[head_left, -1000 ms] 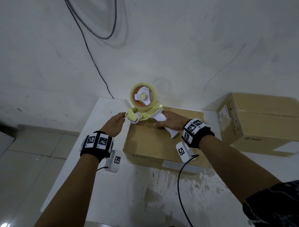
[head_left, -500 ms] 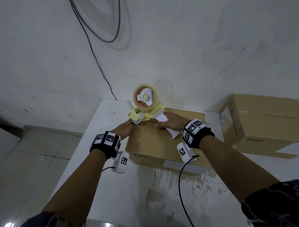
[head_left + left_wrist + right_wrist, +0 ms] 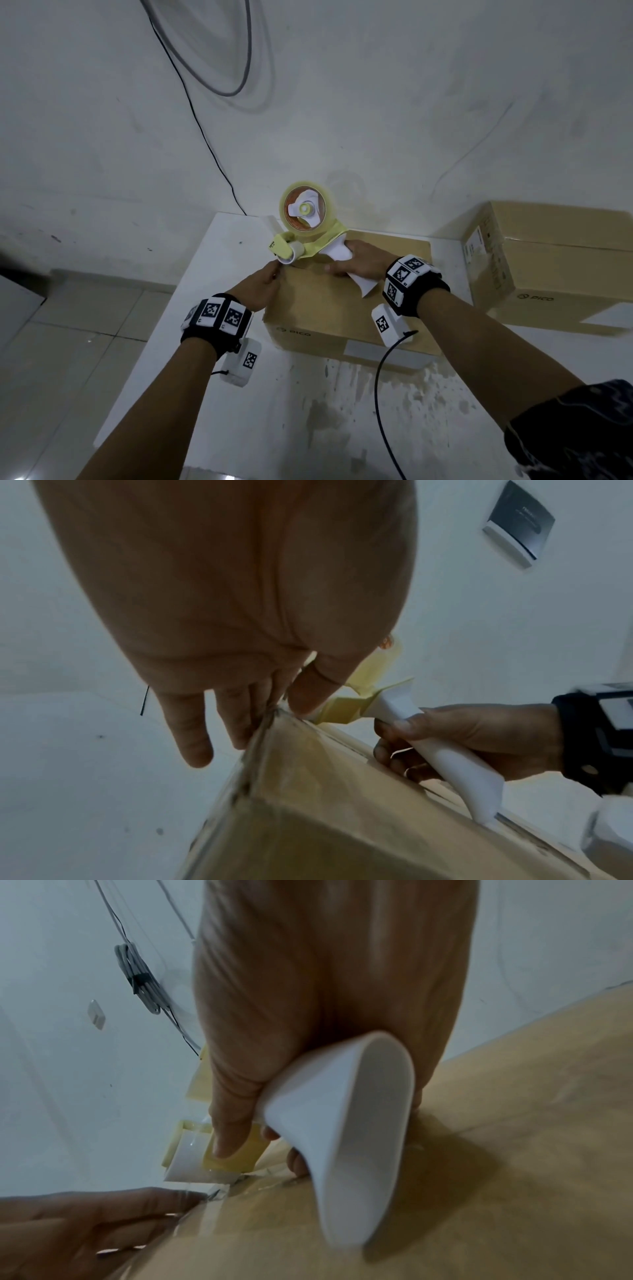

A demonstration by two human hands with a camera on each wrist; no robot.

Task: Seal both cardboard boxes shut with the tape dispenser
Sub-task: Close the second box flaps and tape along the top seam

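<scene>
A yellow tape dispenser [image 3: 305, 226] with a clear tape roll and white handle [image 3: 352, 1137] stands tilted at the far left corner of the near cardboard box [image 3: 329, 308]. My right hand [image 3: 363, 262] grips the handle, thumb on the yellow frame. My left hand [image 3: 260, 284] lies against that box's left edge under the dispenser's front roller. In the left wrist view its fingers [image 3: 192, 745] point straight down the box's side and its thumb presses the top corner. Clear tape [image 3: 205, 1221] runs over that edge. A second box [image 3: 555, 260] sits to the right.
Both boxes rest on a white table [image 3: 239, 411] pushed against a white wall. The table's left edge drops to a tiled floor [image 3: 68, 359]. A black cable [image 3: 383, 404] hangs from my right wrist across the stained tabletop. Wires [image 3: 205, 137] run down the wall.
My left hand has moved from beside the dispenser's roller onto the box's left edge. The dispenser's front has come down to the box corner.
</scene>
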